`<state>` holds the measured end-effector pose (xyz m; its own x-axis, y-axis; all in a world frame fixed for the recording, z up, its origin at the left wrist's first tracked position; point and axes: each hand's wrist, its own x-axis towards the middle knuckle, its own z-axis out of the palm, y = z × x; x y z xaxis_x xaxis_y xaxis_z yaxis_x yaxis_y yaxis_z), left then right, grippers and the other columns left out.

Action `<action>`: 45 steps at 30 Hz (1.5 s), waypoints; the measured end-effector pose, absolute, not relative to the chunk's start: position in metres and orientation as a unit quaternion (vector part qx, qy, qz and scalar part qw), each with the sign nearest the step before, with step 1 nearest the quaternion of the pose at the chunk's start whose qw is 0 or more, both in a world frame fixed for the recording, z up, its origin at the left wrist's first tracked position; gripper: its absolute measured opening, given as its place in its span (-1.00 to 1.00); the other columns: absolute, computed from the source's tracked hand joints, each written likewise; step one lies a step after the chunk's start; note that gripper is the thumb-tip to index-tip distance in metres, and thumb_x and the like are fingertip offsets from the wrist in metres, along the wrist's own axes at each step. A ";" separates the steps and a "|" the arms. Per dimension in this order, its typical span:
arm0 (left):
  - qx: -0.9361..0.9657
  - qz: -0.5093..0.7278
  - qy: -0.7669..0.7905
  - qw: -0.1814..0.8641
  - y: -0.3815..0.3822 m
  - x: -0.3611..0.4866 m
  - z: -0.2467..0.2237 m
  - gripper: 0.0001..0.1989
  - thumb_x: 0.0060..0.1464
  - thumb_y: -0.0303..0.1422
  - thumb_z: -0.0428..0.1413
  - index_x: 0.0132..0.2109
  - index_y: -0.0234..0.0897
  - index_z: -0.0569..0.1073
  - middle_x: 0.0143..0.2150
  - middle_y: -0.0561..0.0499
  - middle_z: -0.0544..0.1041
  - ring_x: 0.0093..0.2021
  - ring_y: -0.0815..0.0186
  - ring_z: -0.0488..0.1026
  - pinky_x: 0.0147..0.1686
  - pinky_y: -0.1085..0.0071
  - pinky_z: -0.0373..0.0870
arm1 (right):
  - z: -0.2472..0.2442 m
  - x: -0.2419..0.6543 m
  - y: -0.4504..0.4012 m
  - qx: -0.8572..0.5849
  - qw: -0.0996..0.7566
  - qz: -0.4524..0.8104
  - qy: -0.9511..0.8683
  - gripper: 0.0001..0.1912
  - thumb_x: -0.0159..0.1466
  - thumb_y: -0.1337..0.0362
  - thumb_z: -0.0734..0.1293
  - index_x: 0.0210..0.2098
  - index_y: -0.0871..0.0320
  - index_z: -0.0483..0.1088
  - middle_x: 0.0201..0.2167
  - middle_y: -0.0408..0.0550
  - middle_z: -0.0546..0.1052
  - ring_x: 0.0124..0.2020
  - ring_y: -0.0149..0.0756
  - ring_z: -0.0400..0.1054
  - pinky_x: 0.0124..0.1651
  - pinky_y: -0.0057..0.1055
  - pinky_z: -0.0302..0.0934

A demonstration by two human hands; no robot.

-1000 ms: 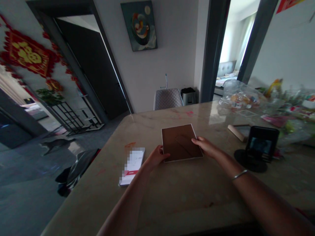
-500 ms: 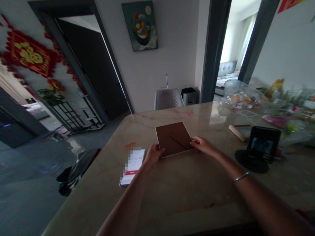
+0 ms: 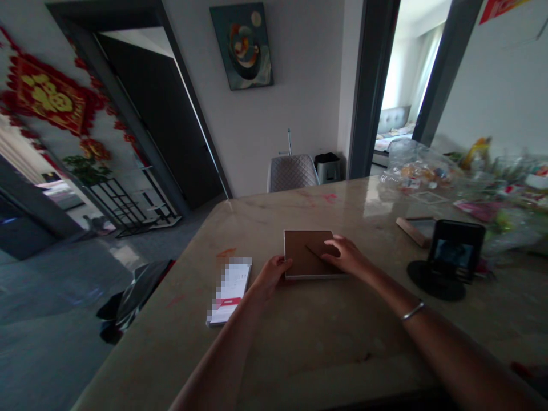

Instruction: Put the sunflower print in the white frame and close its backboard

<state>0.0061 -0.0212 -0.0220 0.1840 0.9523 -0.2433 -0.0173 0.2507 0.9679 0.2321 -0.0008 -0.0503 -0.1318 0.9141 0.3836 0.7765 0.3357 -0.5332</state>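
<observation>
We are resting our spread right fingers (image 3: 331,246) on a brown rectangular photo-frame back (image 3: 303,254) lying on the pale marble table (image 3: 325,342), curling our left fingers (image 3: 282,265) against its edge; left of them, a smartphone's (image 3: 229,291) pixelated screen is showing nothing readable.

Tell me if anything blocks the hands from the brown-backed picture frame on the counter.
Nothing visible blocks them. The left hand touches the left edge of the brown-backed picture frame, and the right hand rests on its back. The phone lies to the left of the left hand, not between them.
</observation>
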 end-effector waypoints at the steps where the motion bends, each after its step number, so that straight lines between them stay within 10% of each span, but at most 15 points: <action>1: 0.462 0.393 0.497 0.620 -0.023 0.007 -0.020 -0.76 -0.08 -0.35 0.11 -0.22 -0.38 0.37 -0.23 -0.12 0.50 -0.38 0.32 0.43 -0.49 0.45 0.37 | -0.050 0.229 -0.003 -0.571 0.328 0.097 -0.746 -0.50 0.05 0.04 0.27 -0.07 0.19 0.31 0.02 0.14 0.28 0.08 -0.10 0.11 0.08 -0.19 0.02; 14: 0.453 0.400 0.475 0.640 -0.024 0.013 -0.020 -0.76 0.04 -0.31 -0.04 -0.25 -0.40 0.40 -0.37 -0.11 0.51 -0.36 0.30 0.44 -0.39 0.41 0.34 | -0.046 0.211 -0.013 -0.517 0.351 0.080 -0.777 -0.64 0.12 0.28 0.23 -0.08 0.17 0.29 -0.13 0.09 0.41 -0.07 -0.19 0.26 -0.02 -0.19 0.13; 24: 0.679 0.268 0.646 0.225 -0.019 0.001 -0.025 -0.83 -0.07 -0.30 0.03 -0.42 -0.33 0.40 -0.49 -0.04 0.45 -0.49 0.33 0.35 -0.50 0.46 0.16 | -0.037 0.212 -0.022 -0.507 0.302 0.082 -0.803 -0.68 0.11 0.28 0.26 -0.12 0.21 0.33 -0.15 0.07 0.41 -0.09 -0.24 0.27 -0.04 -0.30 0.14; 35: 0.675 0.247 0.670 0.187 -0.023 0.004 -0.020 -0.70 -0.08 -0.30 0.06 -0.15 -0.31 0.40 -0.41 -0.08 0.46 -0.40 0.27 0.37 -0.42 0.45 0.15 | -0.034 0.219 -0.013 -0.552 0.306 0.110 -0.768 -0.70 0.15 0.28 0.19 -0.13 0.17 0.34 -0.25 0.07 0.48 -0.21 -0.23 0.35 -0.12 -0.29 0.19; 45: 0.688 0.344 0.625 0.129 -0.035 0.025 0.008 -0.32 -0.03 -0.46 -0.02 0.23 -0.17 -0.09 -0.20 -0.10 0.41 -0.36 0.31 0.31 -0.31 0.43 0.18 | -0.006 0.222 -0.023 -0.578 0.355 -0.002 -0.734 -0.32 0.16 0.42 0.04 0.23 0.25 -0.33 -0.36 0.06 0.45 -0.38 -0.24 0.33 -0.27 -0.30 0.20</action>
